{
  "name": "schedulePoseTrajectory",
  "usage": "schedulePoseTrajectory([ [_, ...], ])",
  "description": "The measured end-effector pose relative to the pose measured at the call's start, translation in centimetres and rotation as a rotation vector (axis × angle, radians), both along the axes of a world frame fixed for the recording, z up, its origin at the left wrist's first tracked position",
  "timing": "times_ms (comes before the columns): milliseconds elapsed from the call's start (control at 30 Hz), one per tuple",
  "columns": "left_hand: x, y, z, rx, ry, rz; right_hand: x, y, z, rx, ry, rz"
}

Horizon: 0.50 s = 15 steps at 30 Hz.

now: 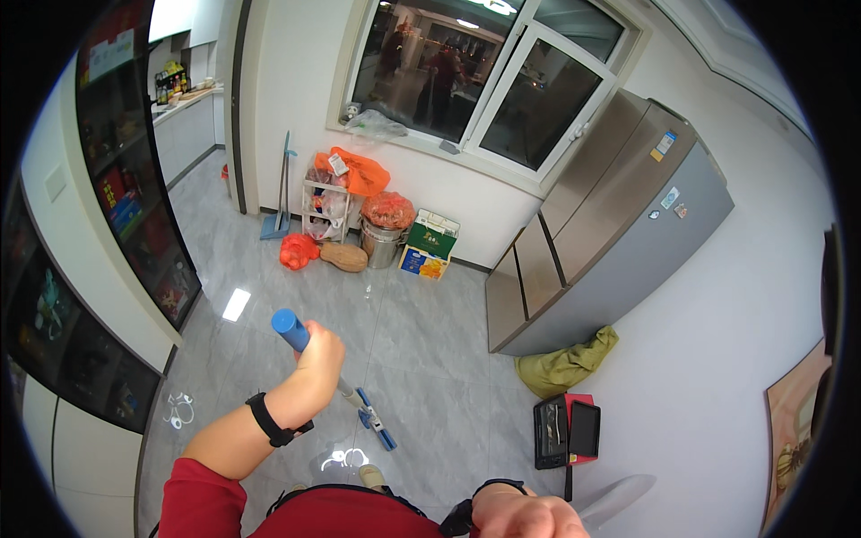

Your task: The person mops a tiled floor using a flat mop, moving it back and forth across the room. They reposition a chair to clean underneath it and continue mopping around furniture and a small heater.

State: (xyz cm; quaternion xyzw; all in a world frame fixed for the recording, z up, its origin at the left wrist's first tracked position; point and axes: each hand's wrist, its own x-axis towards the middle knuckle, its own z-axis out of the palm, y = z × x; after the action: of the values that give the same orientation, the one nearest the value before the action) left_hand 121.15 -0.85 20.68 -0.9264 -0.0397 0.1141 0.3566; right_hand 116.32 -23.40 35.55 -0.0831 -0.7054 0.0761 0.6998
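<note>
Clock directions were taken from the middle of the view.

Item, left hand [321,355]: at eight o'clock, fingers wrapped around the mop handle just below its blue end [289,326]; black band [271,420] at the wrist, red sleeve above.

Item, mop [371,419]: flat head, blue and grey, lay on the grey tiled floor [430,359] between six and seven o'clock, the shaft slanting up to the left hand.

Item, right hand [529,516]: at five o'clock, cut off by the lower edge; whether its fingers gripped anything could not be told.

Item, open case [552,432], black and red: between four and five o'clock.

Item, green sack [567,362]: at four o'clock, beside the refrigerator [619,229].

Item, elongated tan gourd [344,258]: at nine o'clock, next to a red bag [299,251].

Item, blue dustpan [273,226]: near ten o'clock.

Item, window [475,81]: at twelve o'clock.
</note>
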Motion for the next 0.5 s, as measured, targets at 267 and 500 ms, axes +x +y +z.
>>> schedulePoseTrajectory([
  [267,1.5,-0.4,0.4,0.04,0.036,-0.103,-0.6,-1.6,-0.2,0.289,-0.121,-0.231],
  [500,3.2,-0.8,0.2,0.053,0.076,-0.121,-1.7,-0.7,-1.6,0.775,-0.249,-0.689],
])
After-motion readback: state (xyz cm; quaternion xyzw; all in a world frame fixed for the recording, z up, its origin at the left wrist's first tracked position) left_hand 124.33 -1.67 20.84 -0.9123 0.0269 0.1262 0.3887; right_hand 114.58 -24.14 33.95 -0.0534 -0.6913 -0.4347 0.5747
